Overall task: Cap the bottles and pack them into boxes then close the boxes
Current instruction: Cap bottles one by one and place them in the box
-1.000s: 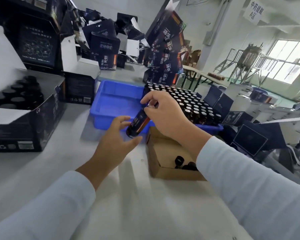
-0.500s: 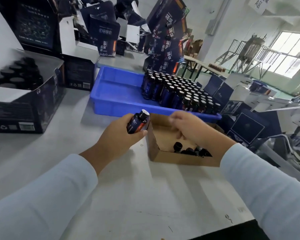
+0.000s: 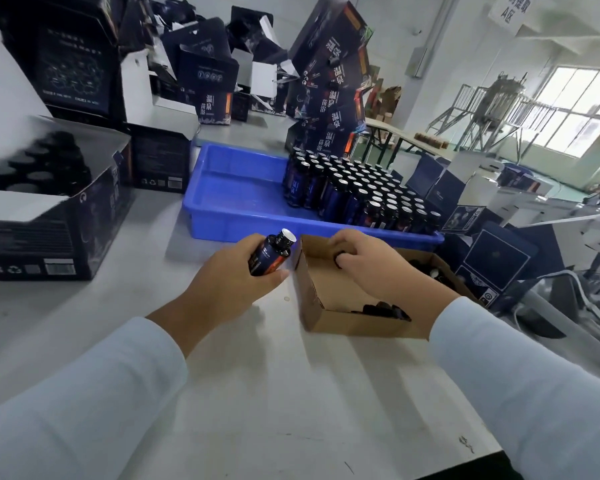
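White tabletop carries our work, with dark printed boxes piled at the back of a bright workshop. Our right fingers are curled over a small black cap above the brown cardboard box; they seem to pinch it, but how firm the hold is we cannot tell. More black caps lie in the near corner of this box. Our left fingers are wrapped closed around one dark bottle, tilted, its open mouth turned toward the right hand. The left hand holds it just beside the box wall, above the tabletop.

We judge the step to be capping this bottle. Next the cap must come to the mouth, sit straight, and be turned tight. Behind, the blue tray holds many upright bottles. At far left an open dark box already holds capped ones.
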